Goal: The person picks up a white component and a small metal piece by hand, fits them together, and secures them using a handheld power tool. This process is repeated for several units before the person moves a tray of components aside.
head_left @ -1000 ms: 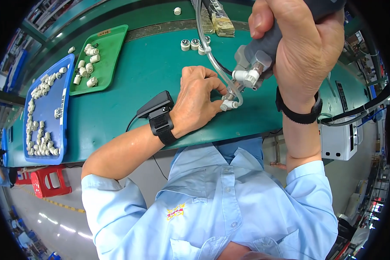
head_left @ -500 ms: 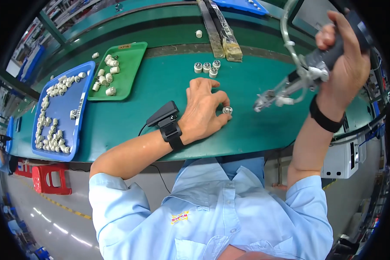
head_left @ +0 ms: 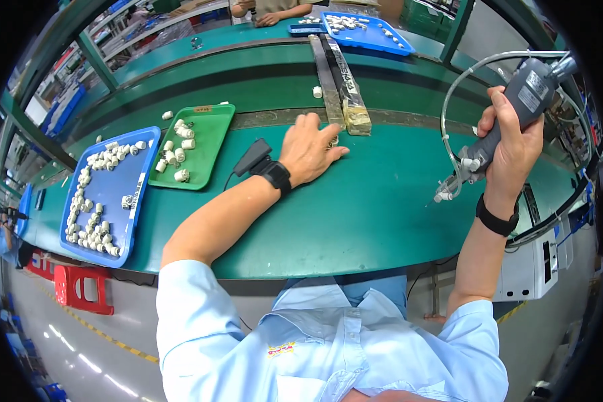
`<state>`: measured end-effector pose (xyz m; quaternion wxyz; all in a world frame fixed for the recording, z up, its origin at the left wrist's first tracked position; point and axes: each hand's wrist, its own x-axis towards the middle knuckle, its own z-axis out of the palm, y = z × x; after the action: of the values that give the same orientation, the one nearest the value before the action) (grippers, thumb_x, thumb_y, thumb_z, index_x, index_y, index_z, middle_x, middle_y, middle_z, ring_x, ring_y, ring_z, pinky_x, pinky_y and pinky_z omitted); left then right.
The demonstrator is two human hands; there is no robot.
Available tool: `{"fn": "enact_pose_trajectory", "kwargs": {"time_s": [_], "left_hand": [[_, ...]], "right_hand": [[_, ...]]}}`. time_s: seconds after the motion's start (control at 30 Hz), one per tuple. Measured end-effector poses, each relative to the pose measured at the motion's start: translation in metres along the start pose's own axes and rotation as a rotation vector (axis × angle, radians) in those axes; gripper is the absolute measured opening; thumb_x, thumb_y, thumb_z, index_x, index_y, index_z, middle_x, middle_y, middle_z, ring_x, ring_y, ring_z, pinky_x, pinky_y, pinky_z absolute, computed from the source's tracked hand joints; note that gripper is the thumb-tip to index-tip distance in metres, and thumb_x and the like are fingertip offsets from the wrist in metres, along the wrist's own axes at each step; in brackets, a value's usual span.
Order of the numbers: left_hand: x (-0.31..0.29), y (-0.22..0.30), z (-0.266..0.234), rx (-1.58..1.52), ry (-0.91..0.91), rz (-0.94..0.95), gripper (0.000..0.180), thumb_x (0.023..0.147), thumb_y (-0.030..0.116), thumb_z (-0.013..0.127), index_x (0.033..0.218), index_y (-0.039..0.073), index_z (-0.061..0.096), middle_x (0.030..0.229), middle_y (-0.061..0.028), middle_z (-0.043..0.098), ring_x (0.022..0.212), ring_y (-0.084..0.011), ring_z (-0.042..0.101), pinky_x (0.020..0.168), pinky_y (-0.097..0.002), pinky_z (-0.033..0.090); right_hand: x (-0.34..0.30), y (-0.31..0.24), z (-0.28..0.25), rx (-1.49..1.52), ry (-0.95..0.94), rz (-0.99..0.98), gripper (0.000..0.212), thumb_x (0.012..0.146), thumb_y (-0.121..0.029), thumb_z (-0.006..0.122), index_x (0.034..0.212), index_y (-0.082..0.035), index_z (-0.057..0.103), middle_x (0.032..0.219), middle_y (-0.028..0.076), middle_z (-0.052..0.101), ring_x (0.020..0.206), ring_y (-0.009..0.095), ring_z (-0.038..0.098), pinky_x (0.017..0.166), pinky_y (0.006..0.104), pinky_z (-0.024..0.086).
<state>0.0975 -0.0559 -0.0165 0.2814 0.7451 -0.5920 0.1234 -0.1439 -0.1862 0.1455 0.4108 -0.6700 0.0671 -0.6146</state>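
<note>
One grey tool is gripped in right hand; left hand, grip unclear, apparently positions a white part, next needing steadiness.

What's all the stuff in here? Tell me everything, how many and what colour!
Table: one, green, middle.
Blue tray: one, blue, left.
Green tray: one, green, beside it.
Little cylinders: too many to count, whitish, mostly in trays.
Long bars: two, grey and dark, middle back.
Far trays: two, blue, top.
Stools: two, red, floor at left.
Boxy machine: one, white, right.
Hand tool: one, dark grey, right.
Tubing: one loop, clear, by the tool.
Co-worker's hands: two, bare, top.
Far background: too blurry to list.
Wrist straps: two, black, both wrists.
Shirt: one, light blue, bottom.
Left grip: one, bare hand, beside a half-hidden whitish piece.
Right grip: one, bare hand, around the tool.
</note>
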Motion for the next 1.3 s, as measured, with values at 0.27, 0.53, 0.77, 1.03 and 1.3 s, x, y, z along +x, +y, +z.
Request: {"fn": "enact_pose_trajectory", "kwargs": {"time_s": [0.27,0.53,0.77,1.03,1.3], "left_hand": [[0.007,-0.019,0.011,-0.005,0.025,0.013,0.023,0.089,0.028,0.067,0.096,0.008,0.058,0.092,-0.0149,0.062,0.087,-0.0373,0.064,0.071,-0.0493,0.053],[-0.054,-0.159,-0.157,0.576,0.213,-0.450,0.028,0.093,0.031,0.060,0.101,0.004,0.061,0.096,-0.0208,0.067,0.095,-0.0409,0.066,0.077,-0.0510,0.055],[-0.087,-0.196,-0.201,1.015,0.096,-0.791,0.032,0.090,0.038,0.066,0.110,0.014,0.071,0.104,-0.0175,0.070,0.099,-0.0402,0.066,0.083,-0.0512,0.055],[0.064,-0.150,-0.036,0.259,-0.009,-0.215,0.036,0.086,0.031,0.069,0.118,0.015,0.070,0.113,-0.0198,0.066,0.110,-0.0391,0.061,0.093,-0.0510,0.051],[0.120,-0.103,0.054,0.244,-0.211,-0.314,0.033,0.088,0.033,0.066,0.117,0.018,0.071,0.119,-0.0181,0.058,0.118,-0.0376,0.048,0.096,-0.0535,0.040]], "right_hand": [[0.007,0.012,-0.018,0.008,0.005,0.054,0.019,0.092,-0.011,0.070,0.105,0.002,0.064,0.071,0.004,0.057,0.060,0.009,0.052,0.055,0.0239,0.041],[0.010,0.021,-0.031,-0.079,0.047,0.015,0.022,0.092,-0.013,0.070,0.107,0.002,0.061,0.079,0.006,0.062,0.061,0.010,0.054,0.055,0.0243,0.044],[0.012,0.027,-0.035,-0.054,0.003,-0.003,0.022,0.092,-0.010,0.068,0.108,0.003,0.059,0.084,0.007,0.063,0.062,0.010,0.055,0.056,0.0247,0.044],[0.005,0.025,-0.026,-0.113,0.020,-0.005,0.027,0.095,-0.011,0.065,0.116,0.003,0.058,0.078,0.006,0.060,0.063,0.010,0.052,0.058,0.0249,0.043],[0.002,0.031,-0.038,-0.106,0.002,-0.020,0.049,0.095,-0.008,0.062,0.139,0.004,0.045,0.107,0.012,0.064,0.066,0.009,0.054,0.059,0.0250,0.046]]}}
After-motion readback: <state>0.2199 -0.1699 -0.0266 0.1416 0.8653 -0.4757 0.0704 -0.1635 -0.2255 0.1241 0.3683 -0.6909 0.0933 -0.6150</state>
